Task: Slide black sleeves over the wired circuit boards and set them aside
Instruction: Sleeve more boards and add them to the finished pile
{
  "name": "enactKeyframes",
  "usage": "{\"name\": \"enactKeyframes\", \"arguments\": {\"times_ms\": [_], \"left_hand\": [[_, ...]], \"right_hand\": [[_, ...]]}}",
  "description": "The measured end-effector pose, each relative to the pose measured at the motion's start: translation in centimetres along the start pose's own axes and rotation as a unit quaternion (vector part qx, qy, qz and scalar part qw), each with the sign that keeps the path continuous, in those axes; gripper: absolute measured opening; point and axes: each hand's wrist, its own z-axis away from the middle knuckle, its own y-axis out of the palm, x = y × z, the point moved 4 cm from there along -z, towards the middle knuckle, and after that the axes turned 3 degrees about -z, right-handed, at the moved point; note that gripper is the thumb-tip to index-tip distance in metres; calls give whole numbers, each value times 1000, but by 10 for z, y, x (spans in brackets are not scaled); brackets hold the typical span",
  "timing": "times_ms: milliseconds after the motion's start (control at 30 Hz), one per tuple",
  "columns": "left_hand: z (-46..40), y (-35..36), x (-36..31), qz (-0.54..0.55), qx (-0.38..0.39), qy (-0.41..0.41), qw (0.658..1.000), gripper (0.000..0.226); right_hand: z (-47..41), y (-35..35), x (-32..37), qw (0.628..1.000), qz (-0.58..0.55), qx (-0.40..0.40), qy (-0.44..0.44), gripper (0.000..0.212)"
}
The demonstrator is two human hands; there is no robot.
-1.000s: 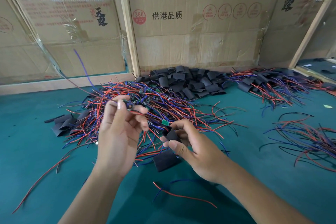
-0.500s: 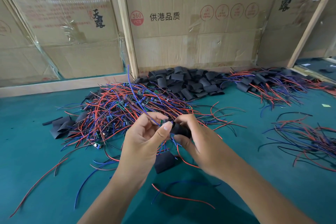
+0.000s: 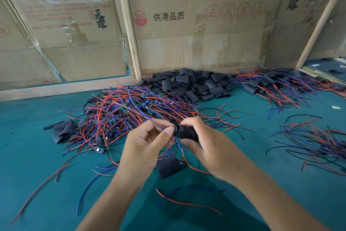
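Note:
My right hand [image 3: 207, 146] grips a black sleeve [image 3: 186, 134] above the green mat. My left hand [image 3: 148, 144] pinches the wired circuit board at the sleeve's left opening [image 3: 175, 129]; the board itself is mostly hidden inside and behind my fingers, and its blue and red wires trail out. A big tangle of wired boards [image 3: 131, 112] lies just beyond my hands. A heap of loose black sleeves [image 3: 189, 84] sits against the cardboard wall. One flat sleeve [image 3: 169, 166] lies on the mat under my hands.
Sleeved boards with wires are piled at the back right [image 3: 277, 84]. Loose wires spread at the right [image 3: 314, 144], and a few sleeves lie at the left [image 3: 63, 131]. Cardboard panels [image 3: 196, 30] wall in the green mat [image 3: 37, 184].
My left hand came from the wire pile over to my right hand with a board. Both hands now meet at the sleeve's opening and the board has gone further in.

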Motion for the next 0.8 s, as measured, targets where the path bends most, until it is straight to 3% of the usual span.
{"name": "enactKeyframes", "arguments": {"times_ms": [233, 400, 800], "left_hand": [[-1, -2, 12, 19, 46, -91, 995, 7], [0, -5, 18, 53, 61, -164, 983, 18], [2, -2, 14, 51, 41, -185, 980, 21]], "right_hand": [[-1, 3, 1, 998, 55, 17, -9, 33], [0, 5, 0, 997, 61, 46, -18, 36], [0, 7, -5, 999, 26, 21, -13, 36]]}}
